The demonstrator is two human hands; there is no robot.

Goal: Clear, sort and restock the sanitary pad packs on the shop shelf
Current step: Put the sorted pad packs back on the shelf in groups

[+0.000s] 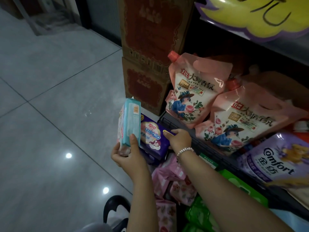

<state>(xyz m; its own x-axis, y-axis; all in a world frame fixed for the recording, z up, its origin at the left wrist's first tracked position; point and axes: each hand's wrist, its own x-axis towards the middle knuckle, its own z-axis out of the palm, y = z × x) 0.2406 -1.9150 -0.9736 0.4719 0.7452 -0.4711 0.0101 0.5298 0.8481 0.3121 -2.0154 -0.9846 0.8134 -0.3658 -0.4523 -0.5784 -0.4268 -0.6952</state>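
1. The left hand (124, 154) grips a slim, rectangular pale-blue and pink plastic-wrapped pad pack (129, 124) by its lower end, thumb up the near face and fingers curled behind, holding it upright over the floor just left of the shelf.
2. The right hand (179, 139), a beaded silver bracelet (184, 150) at its wrist, rests on the right end of a glossy purple soft-plastic pad pack (153, 139) printed "420". Its fingertips are tucked over the far edge, so how tightly they clasp the pack cannot be told.
3. That purple pack lies flat on top of other dark packs at the left end of the low shelf; what is beneath is mostly hidden by it and by the arms.
4. Below the arms lie crinkled pink patterned pad packs (168, 180) and shiny green packs (200, 213), partly covered and cut off by the bottom edge.
5. On the dark shelf edge (197, 141) above stand two pink spouted refill pouches (194, 91) with rose artwork, leaning, and a lilac "Comfort" pouch (275, 156), its right side blurred.
6. Stacked brown corrugated cardboard boxes (147, 64) stand on the glossy grey tiled floor (58, 97).
7. A yellow and purple cloud-shaped price sign (250, 19) is cut off at the top.
8. A black and white shoe (117, 210) shows at the bottom.
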